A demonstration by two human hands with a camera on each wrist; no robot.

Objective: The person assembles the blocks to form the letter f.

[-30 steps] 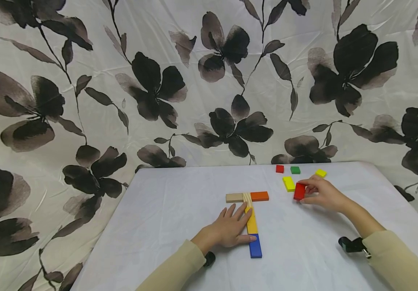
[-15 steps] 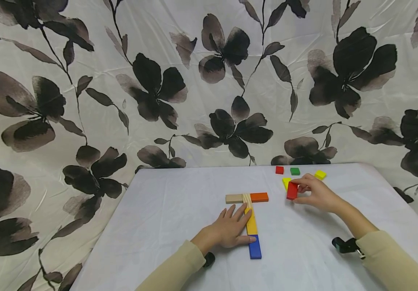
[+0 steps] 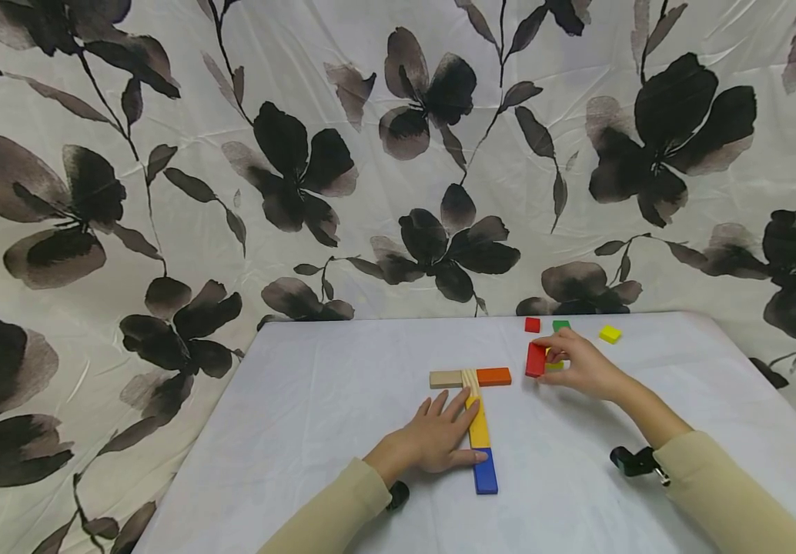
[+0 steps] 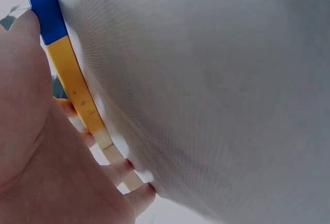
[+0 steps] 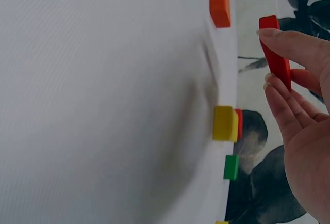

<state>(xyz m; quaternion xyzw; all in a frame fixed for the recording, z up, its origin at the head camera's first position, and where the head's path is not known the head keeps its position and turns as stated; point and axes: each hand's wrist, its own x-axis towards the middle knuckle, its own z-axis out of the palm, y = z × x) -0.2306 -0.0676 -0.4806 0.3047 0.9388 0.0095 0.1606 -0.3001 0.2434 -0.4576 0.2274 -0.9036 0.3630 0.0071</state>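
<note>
My right hand (image 3: 583, 368) pinches a red block (image 3: 535, 359) between thumb and fingers; in the right wrist view the red block (image 5: 276, 53) appears raised off the table. My left hand (image 3: 431, 432) rests with spread fingers on a column of blocks: a pale wooden one (image 3: 470, 378) at the top, a yellow block (image 3: 479, 425) in the middle and a blue block (image 3: 486, 473) nearest me. At the column's far end lie a beige block (image 3: 446, 378) on the left and an orange block (image 3: 494, 376) on the right. The fingers partly cover the column.
Behind my right hand lie a small red block (image 3: 533, 325), a green block (image 3: 560, 325) and a small yellow block (image 3: 610, 334). A larger yellow block (image 3: 554, 365) is mostly hidden by that hand. A floral cloth (image 3: 370, 177) hangs behind the white table (image 3: 287, 431).
My right hand has moved left with the red block, passing in front of the larger yellow block. My left hand has stayed on the column.
</note>
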